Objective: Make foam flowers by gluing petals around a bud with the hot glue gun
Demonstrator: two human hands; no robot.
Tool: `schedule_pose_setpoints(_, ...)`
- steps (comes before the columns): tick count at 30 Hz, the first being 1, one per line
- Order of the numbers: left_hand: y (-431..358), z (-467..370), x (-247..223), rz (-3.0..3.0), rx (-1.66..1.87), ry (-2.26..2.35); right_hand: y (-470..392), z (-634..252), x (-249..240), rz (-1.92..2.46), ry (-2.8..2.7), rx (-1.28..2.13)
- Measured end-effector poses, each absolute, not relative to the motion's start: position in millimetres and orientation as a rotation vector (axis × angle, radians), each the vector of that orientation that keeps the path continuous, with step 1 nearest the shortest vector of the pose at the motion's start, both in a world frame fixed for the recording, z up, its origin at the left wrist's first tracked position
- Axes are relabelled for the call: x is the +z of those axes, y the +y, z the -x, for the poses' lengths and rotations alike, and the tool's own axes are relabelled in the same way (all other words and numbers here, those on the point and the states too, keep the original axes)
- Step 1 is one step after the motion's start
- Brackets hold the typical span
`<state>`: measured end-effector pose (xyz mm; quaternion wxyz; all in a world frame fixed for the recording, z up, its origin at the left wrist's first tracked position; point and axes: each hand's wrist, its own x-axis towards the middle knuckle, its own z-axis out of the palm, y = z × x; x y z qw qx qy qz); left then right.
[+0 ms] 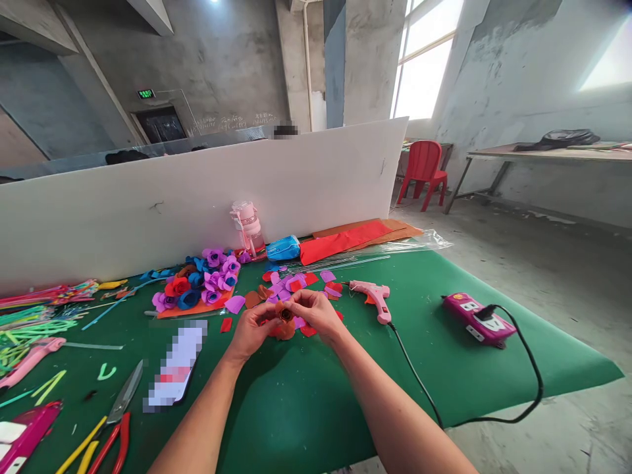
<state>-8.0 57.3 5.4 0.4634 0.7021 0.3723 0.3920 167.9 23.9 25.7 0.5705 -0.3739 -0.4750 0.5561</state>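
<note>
Between my two hands is a small brown paper flower [285, 330] with curled petals around a dark centre. My left hand [253, 334] pinches its left side, and my right hand [315, 314] pinches its upper right edge. Loose petals [282, 287] in purple, red and brown lie on the green table just beyond and under my hands. To the right of my right hand rests a pink glue gun [372, 297] with its cord running toward me. Finished flowers [210, 280] in purple, blue and red are heaped at the left.
A phone [176, 365], scissors [129, 388] and pliers [118, 441] lie at the left. A magenta power box [478, 319] stands at the right. Along the white partition [197, 197] are a pink bottle [247, 227], a blue pack [283, 249] and red paper sheets [340, 241].
</note>
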Motion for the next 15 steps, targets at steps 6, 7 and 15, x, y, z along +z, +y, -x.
schedule_pose_setpoints(6, 56.3, 7.5, 6.6, -1.761, 0.93, 0.894, 24.8, -168.8, 20.8, 0.83, -1.075, 1.37)
schedule_pose_setpoints(7, 56.0, 6.9, 6.7, -1.758, 0.926, 0.894, 25.3, -169.1, 19.3, 0.815, -1.071, 1.398)
schedule_pose_setpoints(15, 54.6, -0.7, 6.8, -1.553, 1.141, 0.893, 27.2, -170.0, 18.0, 0.738, -0.968, 1.473)
